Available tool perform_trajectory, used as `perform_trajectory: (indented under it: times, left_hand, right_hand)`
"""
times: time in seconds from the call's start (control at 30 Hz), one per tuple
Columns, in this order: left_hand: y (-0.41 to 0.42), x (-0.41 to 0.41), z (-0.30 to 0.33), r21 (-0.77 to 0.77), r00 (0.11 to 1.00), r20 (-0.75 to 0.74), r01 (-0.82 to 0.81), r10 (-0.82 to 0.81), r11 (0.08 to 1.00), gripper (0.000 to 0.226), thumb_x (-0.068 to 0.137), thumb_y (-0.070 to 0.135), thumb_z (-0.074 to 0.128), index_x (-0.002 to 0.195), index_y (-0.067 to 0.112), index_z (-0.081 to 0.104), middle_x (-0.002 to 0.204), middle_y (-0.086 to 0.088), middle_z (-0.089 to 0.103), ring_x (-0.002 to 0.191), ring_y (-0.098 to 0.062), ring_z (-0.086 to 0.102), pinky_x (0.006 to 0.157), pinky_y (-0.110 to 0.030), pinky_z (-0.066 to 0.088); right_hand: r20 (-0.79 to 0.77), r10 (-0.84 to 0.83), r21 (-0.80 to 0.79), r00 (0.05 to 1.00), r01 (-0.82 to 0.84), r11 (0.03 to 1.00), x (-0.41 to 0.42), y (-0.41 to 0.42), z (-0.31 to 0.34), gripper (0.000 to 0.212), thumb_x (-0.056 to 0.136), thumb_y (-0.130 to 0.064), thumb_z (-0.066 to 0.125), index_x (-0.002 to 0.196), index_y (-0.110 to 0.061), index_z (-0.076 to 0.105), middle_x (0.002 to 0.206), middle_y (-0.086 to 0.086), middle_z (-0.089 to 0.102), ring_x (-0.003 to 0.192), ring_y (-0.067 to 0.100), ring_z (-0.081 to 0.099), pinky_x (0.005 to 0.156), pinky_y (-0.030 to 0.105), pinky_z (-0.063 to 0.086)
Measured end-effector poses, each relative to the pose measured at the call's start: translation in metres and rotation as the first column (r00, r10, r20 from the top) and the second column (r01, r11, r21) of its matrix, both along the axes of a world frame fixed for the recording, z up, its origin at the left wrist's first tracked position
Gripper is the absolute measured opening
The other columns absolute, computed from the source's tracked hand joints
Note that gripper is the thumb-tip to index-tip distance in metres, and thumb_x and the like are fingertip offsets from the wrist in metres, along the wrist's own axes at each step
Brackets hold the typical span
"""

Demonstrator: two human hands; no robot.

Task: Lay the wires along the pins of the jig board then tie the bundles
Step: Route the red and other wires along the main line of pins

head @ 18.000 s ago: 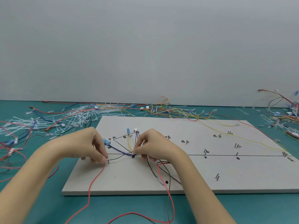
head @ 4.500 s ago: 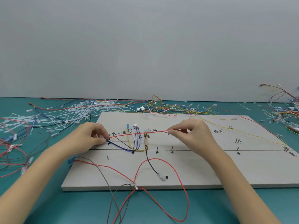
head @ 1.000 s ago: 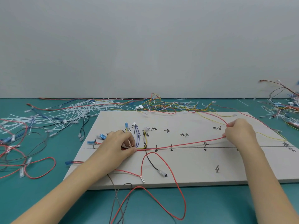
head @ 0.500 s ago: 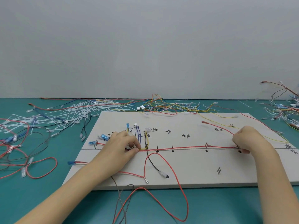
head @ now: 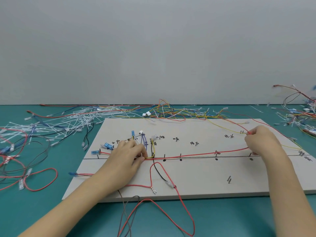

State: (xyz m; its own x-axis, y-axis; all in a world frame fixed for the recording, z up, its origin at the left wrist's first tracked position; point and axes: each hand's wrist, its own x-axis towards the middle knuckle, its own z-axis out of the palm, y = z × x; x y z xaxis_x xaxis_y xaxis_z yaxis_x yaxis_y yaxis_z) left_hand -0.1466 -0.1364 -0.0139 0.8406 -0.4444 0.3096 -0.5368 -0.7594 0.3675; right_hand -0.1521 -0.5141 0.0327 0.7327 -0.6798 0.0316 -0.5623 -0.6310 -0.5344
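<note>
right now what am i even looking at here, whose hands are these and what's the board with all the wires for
This single picture comes from a camera worn on a person's head, looking down at their own two bare hands. On the teal table lies a pale jig board: a flat panel with a drawn black line, handwritten labels and small upright pins that guide wires. The left hand presses a few wires down near the yellow wire. The right hand pinches the far end of a long red wire running along the pins. Loose white cable ties lie to the left, and spare wires are tangled behind the board.
</note>
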Motion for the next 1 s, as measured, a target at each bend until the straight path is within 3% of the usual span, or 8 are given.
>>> perform_trajectory:
  times: [0.13,0.33,0.5,0.63,0.73,0.9,1.0]
  left_hand:
    - [-0.003,-0.001,-0.001,-0.001,0.999,0.005,0.034,-0.034,0.999,0.019,0.098,0.017,0.050,0.105,0.033,0.059,0.096,0.013,0.046,0.095,-0.013,0.038,0.087,-0.033,0.036]
    - [-0.001,0.000,-0.001,-0.039,0.998,-0.010,0.065,-0.065,0.997,0.023,0.096,0.013,0.052,0.100,0.033,0.061,0.096,0.012,0.049,0.095,-0.013,0.041,0.087,-0.030,0.036]
    - [0.001,0.002,-0.002,-0.074,0.996,-0.018,0.089,-0.091,0.993,0.025,0.095,0.012,0.055,0.097,0.036,0.063,0.096,0.014,0.052,0.094,-0.010,0.041,0.084,-0.028,0.036]
    - [0.001,0.002,-0.003,-0.090,0.995,-0.007,0.094,-0.095,0.991,0.026,0.094,0.012,0.056,0.098,0.036,0.064,0.094,0.015,0.052,0.094,-0.011,0.043,0.084,-0.029,0.037]
    - [0.001,0.002,-0.003,-0.088,0.996,-0.004,0.093,-0.093,0.992,0.027,0.094,0.010,0.056,0.098,0.036,0.065,0.094,0.015,0.052,0.093,-0.011,0.043,0.083,-0.030,0.037]
    - [0.000,0.000,-0.001,-0.094,0.996,0.023,0.092,-0.091,0.991,0.027,0.092,0.008,0.057,0.098,0.034,0.064,0.091,0.016,0.051,0.091,-0.010,0.043,0.083,-0.028,0.037]
    - [-0.001,-0.001,-0.001,-0.091,0.996,0.014,0.090,-0.089,0.992,0.028,0.093,0.008,0.056,0.099,0.035,0.062,0.092,0.015,0.051,0.092,-0.011,0.044,0.085,-0.028,0.037]
  right_hand:
    - [0.010,0.000,-0.008,1.000,0.000,1.000,-0.002,0.002,0.001,0.035,0.087,-0.007,0.043,0.118,-0.014,0.058,0.115,0.019,0.058,0.094,0.039,0.062,0.081,0.038,0.050]
    - [-0.100,0.008,0.026,0.995,-0.006,1.000,-0.005,0.005,0.000,0.031,0.088,-0.006,0.041,0.113,-0.011,0.060,0.112,0.022,0.057,0.092,0.040,0.061,0.090,0.047,0.052]
    - [-0.166,0.028,0.068,0.986,-0.017,0.998,-0.005,0.001,0.002,0.025,0.094,-0.004,0.038,0.112,-0.002,0.056,0.097,0.020,0.054,0.067,0.031,0.053,0.074,0.041,0.050]
    - [-0.189,0.033,0.088,0.981,-0.017,0.996,-0.006,-0.007,0.002,0.024,0.094,-0.002,0.040,0.111,0.007,0.056,0.078,0.014,0.047,0.064,0.027,0.041,0.064,0.035,0.037]
    - [-0.186,0.031,0.098,0.982,-0.013,0.995,-0.004,-0.010,-0.001,0.023,0.094,-0.002,0.041,0.110,0.007,0.056,0.080,0.015,0.048,0.074,0.032,0.045,0.068,0.038,0.040]
    - [-0.127,0.003,0.050,0.992,0.004,0.999,0.002,-0.012,-0.009,0.020,0.092,0.000,0.044,0.100,0.007,0.062,0.074,0.019,0.062,0.074,0.037,0.062,0.085,0.046,0.054]
    - [-0.090,-0.027,-0.005,0.996,0.027,1.000,0.006,-0.013,-0.012,0.022,0.086,0.003,0.045,0.096,0.001,0.065,0.086,0.023,0.068,0.088,0.038,0.066,0.089,0.041,0.052]
